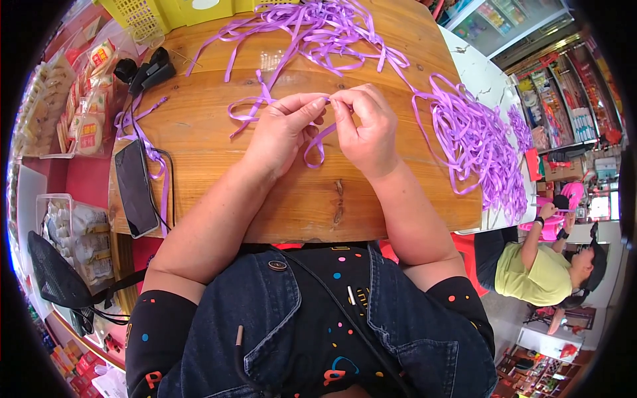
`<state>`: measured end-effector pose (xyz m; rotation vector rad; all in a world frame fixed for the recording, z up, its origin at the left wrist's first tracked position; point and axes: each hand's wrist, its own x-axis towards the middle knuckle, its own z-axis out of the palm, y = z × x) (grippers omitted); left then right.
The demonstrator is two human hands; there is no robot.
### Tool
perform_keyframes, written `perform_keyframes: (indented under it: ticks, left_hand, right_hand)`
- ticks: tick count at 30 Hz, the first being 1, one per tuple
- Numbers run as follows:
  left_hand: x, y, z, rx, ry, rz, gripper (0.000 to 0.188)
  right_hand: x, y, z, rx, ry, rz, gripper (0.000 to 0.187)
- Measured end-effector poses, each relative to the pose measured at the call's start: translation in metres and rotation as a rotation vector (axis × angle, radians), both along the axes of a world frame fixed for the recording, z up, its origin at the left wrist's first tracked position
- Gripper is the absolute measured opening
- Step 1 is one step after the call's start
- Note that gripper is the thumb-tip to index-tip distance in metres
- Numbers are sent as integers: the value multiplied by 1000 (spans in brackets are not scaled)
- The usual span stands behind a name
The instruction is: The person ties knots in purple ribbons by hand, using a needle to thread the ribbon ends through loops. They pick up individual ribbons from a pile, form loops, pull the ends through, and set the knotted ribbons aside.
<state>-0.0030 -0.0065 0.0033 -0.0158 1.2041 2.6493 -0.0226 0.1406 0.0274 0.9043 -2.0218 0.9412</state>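
Over the middle of the wooden table (305,205), both my hands pinch one thin purple ribbon (320,147). My left hand (286,129) grips it between thumb and forefinger, the other fingers curled. My right hand (366,126) pinches the same ribbon close by, its fingertips almost meeting the left ones. A loop of ribbon hangs below the fingertips, and more of it lies on the wood left of my left hand. The exact spot where the fingertips meet is mostly covered by them.
Tangled purple ribbons (332,33) lie at the table's far side, and a larger heap (474,139) covers its right edge. A black phone (135,189) with a cable rests at the left. Beyond are a yellow basket (179,13) and packaged goods (89,113). A person (537,265) sits at right.
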Motion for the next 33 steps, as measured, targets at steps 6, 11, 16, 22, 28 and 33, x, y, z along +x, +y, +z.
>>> perform_keyframes:
  ticks: [6,11,16,22,28,33]
  left_hand:
    - [-2,3,-5,-181,122,106,17]
    - [-3,3,-8,-207,130,110,17]
    - [-3,3,-8,-291,213,137,17]
    - [-1,4,-4,-397,297,196,18]
    - [0,4,0,-410,305,214,18]
    - [1,3,2,-418,320,233,19]
  right_hand:
    - [2,-1,0,-50,-144,4,5]
    - [3,-2,-1,-65,-192,-8,4]
    - [5,-2,-1,-69,-222,-2,3]
    - [8,-3,-1,-155,-388,8,1]
    - [6,-2,-2,-224,-455,59,3]
    - [5,0,-6,-316,-656,143,4]
